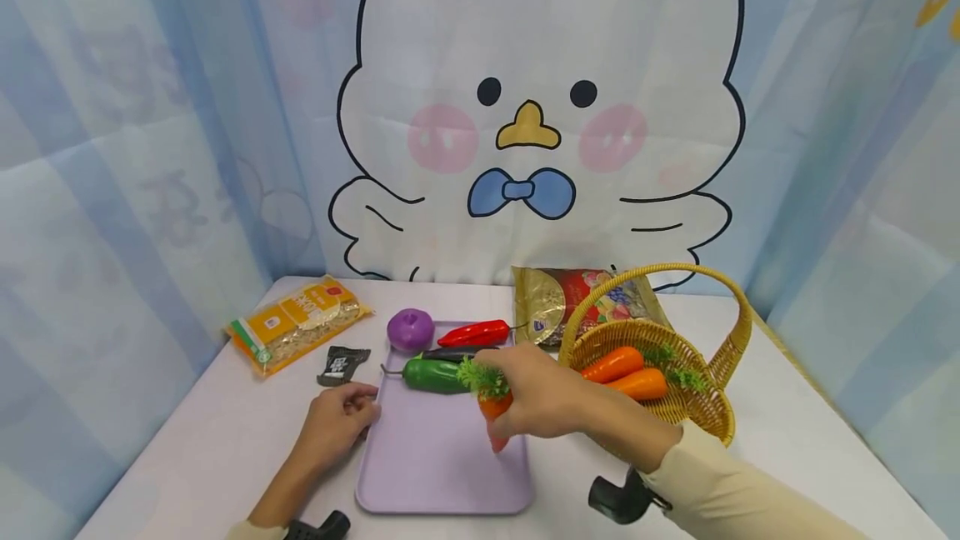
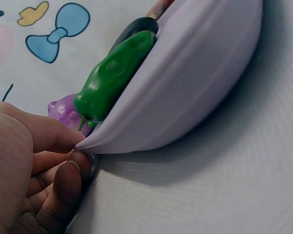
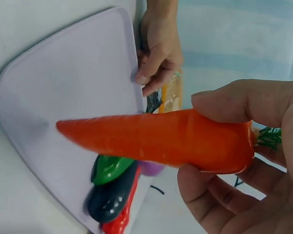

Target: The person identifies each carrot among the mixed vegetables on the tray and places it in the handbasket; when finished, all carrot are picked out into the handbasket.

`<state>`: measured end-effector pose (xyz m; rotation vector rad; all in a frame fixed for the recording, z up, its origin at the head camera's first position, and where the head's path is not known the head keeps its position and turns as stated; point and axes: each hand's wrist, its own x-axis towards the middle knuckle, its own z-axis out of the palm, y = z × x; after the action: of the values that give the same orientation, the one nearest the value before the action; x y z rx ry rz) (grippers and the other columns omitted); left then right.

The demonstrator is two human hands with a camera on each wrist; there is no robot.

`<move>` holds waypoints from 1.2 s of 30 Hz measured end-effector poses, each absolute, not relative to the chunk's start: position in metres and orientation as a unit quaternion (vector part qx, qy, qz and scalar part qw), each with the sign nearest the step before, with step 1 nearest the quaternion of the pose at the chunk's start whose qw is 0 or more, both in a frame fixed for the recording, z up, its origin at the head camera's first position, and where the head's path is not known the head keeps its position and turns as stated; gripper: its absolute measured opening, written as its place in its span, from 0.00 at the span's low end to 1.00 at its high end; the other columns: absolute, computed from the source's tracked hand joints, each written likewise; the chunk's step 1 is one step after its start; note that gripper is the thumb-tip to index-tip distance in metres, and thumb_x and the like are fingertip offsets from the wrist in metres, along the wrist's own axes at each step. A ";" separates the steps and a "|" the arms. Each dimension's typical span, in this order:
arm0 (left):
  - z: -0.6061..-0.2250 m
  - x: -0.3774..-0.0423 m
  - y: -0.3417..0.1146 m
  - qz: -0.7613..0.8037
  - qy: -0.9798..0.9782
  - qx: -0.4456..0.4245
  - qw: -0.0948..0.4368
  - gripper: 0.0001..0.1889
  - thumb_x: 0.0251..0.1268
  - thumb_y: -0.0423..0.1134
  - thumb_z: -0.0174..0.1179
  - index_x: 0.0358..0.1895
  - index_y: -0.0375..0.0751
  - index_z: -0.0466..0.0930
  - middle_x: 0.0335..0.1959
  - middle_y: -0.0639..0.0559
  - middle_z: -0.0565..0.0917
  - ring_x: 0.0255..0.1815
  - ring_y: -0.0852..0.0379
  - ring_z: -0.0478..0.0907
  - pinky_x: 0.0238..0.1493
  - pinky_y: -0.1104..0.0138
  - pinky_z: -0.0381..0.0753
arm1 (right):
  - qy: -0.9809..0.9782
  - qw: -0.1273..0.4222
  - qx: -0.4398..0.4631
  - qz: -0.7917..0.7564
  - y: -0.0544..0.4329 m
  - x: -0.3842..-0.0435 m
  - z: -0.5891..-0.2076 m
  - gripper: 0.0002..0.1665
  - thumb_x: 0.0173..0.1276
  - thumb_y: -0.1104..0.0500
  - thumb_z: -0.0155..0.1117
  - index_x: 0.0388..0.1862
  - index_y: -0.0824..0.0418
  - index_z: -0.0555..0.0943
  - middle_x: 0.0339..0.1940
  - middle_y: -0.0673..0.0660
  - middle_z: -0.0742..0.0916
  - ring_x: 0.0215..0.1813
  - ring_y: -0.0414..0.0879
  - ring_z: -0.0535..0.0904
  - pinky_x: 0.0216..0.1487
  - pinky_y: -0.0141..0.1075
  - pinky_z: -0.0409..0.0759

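My right hand (image 1: 542, 394) holds a toy carrot (image 3: 156, 139) above the lilac tray (image 1: 442, 473), thumb on one side and fingers on the other. The carrot's tip points down toward the tray, and its green leaves show beside the hand in the head view. At the tray's left rim, my left hand (image 1: 339, 422) pinches the edge between finger and thumb. Across the tray's far part lie a green pepper (image 1: 435, 375), a dark eggplant (image 3: 110, 200) partly hidden behind it, and a red chili pepper (image 1: 474, 333). A purple onion (image 1: 410, 330) sits at the far left corner.
Right of the tray stands a wicker basket (image 1: 708, 419) with a tall handle, holding two more carrots (image 1: 641, 384). Behind it lies a gold and red bag (image 1: 543, 298). A yellow bag of grain (image 1: 300, 323) and a small black packet (image 1: 342, 365) lie at the left.
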<state>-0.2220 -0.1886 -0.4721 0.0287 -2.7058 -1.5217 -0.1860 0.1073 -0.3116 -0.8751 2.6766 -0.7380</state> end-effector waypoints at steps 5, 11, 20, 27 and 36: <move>-0.473 -0.222 -0.189 -0.491 -0.871 0.008 0.019 0.18 0.59 0.32 0.63 0.53 0.33 0.83 0.29 0.51 0.81 0.23 0.56 0.77 0.24 0.68 0.78 | 0.916 0.084 -0.277 -0.279 0.122 -0.182 -0.309 0.30 0.52 0.65 0.78 0.56 0.55 0.81 0.42 0.45 0.84 0.48 0.47 0.77 0.47 0.41 0.83; -0.474 -0.223 -0.190 -0.487 -0.873 0.010 0.020 0.18 0.60 0.32 0.64 0.53 0.33 0.84 0.30 0.51 0.81 0.23 0.56 0.77 0.24 0.68 0.78 | 0.918 0.049 -0.254 -0.302 0.143 -0.179 -0.308 0.34 0.50 0.68 0.77 0.59 0.56 0.82 0.46 0.48 0.85 0.50 0.50 0.77 0.49 0.45 0.83; -0.474 -0.222 -0.189 -0.487 -0.873 0.010 0.025 0.17 0.58 0.32 0.64 0.52 0.33 0.84 0.28 0.51 0.81 0.22 0.57 0.77 0.24 0.68 0.77 | 0.919 0.019 -0.211 -0.333 0.174 -0.177 -0.303 0.30 0.44 0.67 0.78 0.50 0.53 0.85 0.46 0.51 0.85 0.49 0.53 0.76 0.48 0.46 0.81; -0.473 -0.221 -0.188 -0.489 -0.872 0.012 0.019 0.18 0.59 0.33 0.64 0.53 0.33 0.84 0.29 0.51 0.81 0.23 0.57 0.77 0.25 0.68 0.77 | 0.910 0.000 -0.203 -0.362 0.197 -0.174 -0.300 0.24 0.42 0.68 0.77 0.39 0.50 0.83 0.40 0.52 0.84 0.46 0.54 0.77 0.43 0.43 0.80; -0.472 -0.221 -0.188 -0.483 -0.875 0.014 0.025 0.17 0.59 0.33 0.63 0.52 0.34 0.84 0.29 0.51 0.81 0.22 0.57 0.76 0.25 0.69 0.76 | 0.907 -0.018 -0.180 -0.381 0.226 -0.170 -0.292 0.23 0.43 0.68 0.76 0.41 0.55 0.83 0.44 0.58 0.84 0.42 0.55 0.78 0.39 0.43 0.84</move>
<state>-0.2215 -0.1877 -0.4719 0.0431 -2.7052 -1.4941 -0.1703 0.2259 -0.2918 -0.5708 2.8824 -1.2109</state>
